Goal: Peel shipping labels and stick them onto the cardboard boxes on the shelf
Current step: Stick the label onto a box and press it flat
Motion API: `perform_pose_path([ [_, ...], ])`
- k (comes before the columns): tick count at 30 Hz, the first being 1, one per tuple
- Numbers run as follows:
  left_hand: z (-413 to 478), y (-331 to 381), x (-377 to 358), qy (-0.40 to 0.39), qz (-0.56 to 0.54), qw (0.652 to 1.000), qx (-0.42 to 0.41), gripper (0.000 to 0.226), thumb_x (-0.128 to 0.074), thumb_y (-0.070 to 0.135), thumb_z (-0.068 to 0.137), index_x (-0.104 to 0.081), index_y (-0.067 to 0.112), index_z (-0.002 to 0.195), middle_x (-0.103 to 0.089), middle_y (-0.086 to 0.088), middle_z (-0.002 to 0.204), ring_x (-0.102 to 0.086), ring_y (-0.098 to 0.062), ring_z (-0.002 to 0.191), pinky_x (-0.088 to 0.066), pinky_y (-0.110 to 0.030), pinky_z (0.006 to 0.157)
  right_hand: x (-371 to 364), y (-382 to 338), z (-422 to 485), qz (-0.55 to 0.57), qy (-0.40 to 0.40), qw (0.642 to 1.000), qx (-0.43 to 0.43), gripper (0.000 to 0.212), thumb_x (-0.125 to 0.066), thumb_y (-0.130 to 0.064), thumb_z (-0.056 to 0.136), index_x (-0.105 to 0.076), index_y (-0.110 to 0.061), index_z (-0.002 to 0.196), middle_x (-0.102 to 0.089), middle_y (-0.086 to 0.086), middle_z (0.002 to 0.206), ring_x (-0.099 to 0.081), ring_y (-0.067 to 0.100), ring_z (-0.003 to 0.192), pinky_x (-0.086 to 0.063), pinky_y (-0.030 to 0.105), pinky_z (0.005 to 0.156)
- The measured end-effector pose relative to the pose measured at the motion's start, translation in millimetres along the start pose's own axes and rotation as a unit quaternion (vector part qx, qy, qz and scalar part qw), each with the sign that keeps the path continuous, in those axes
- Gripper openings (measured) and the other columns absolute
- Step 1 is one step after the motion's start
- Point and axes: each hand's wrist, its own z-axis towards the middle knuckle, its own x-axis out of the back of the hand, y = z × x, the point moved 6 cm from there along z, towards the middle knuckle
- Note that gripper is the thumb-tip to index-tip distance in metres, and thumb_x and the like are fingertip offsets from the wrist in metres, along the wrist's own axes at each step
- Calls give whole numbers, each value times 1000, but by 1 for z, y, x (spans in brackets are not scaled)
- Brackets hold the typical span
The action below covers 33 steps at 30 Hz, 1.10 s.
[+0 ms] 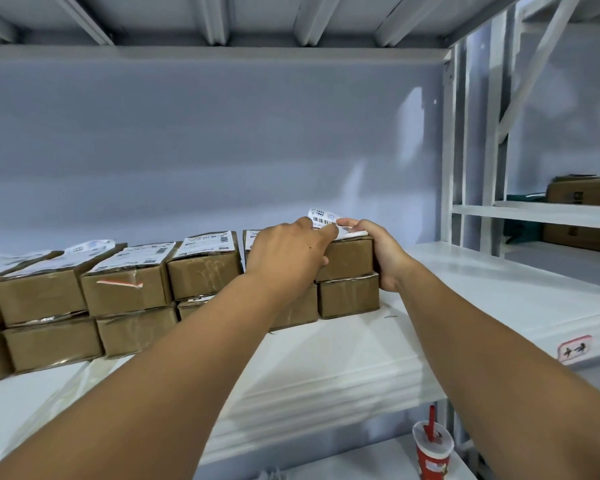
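A row of small cardboard boxes stacked two high stands on the white shelf (343, 358). Several top boxes to the left, such as one labelled box (201, 271), carry white shipping labels. At the right end sits the top box (350, 259). My right hand (378, 251) grips that box's right upper edge, thumb on top. My left hand (288, 254) rests over the top of the box and pinches a white barcode label (323, 218), whose far end curls up off the box top.
A red paper cup with a red straw (432, 448) stands on the lower shelf at the bottom right. White shelf uprights (458, 150) rise at the right, with larger brown cartons (582, 192) on the neighbouring shelf. A pink tag (574, 348) is stuck on the shelf edge.
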Motion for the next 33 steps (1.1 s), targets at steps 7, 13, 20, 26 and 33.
perform_pose_path([
  [7, 26, -19, 1, -89, -258, 961, 52, 36, -39, 36, 100, -57, 16, 76, -52, 5, 70, -45, -17, 69, -30, -31, 59, -1, 3, 5, 61, -35, 997, 15, 21, -54, -35, 83, -71, -28, 93, -65, 5, 94, -58, 22, 80, -45, 30, 72],
  [13, 59, -28, -31, -171, -349, 919, 75, 14, -59, 26, 91, -68, 17, 96, -65, 6, 104, -56, -11, 96, -41, -22, 82, 1, 5, 8, 79, -37, 996, 17, 21, -46, -33, 91, -66, -31, 98, -67, -2, 78, -59, 16, 69, -46, 27, 64],
  [20, 51, -33, -53, -346, -365, 859, 93, 39, -39, 54, 95, -48, 36, 128, -50, 11, 130, -47, -10, 117, -35, -29, 100, 3, 10, 15, 74, -29, 997, -5, 17, -57, -41, 85, -71, -32, 85, -67, 4, 83, -61, 21, 76, -47, 31, 73],
  [26, 50, -33, -66, -366, -371, 843, 132, 57, -47, 78, 74, -46, 37, 113, -56, 8, 115, -58, -13, 105, -44, -38, 98, 6, 9, 18, 67, -39, 997, 30, 35, -61, -40, 70, -71, -35, 103, -64, 1, 123, -58, 21, 113, -44, 37, 97],
  [33, 45, -30, -63, -369, -386, 836, 124, 101, -58, 89, 43, -37, 38, 127, -46, 10, 128, -51, -13, 115, -41, -38, 102, 6, -5, 13, 19, -27, 992, 118, 25, -57, -30, 74, -77, -29, 88, -44, -20, 140, -40, 9, 133, -31, 43, 112],
])
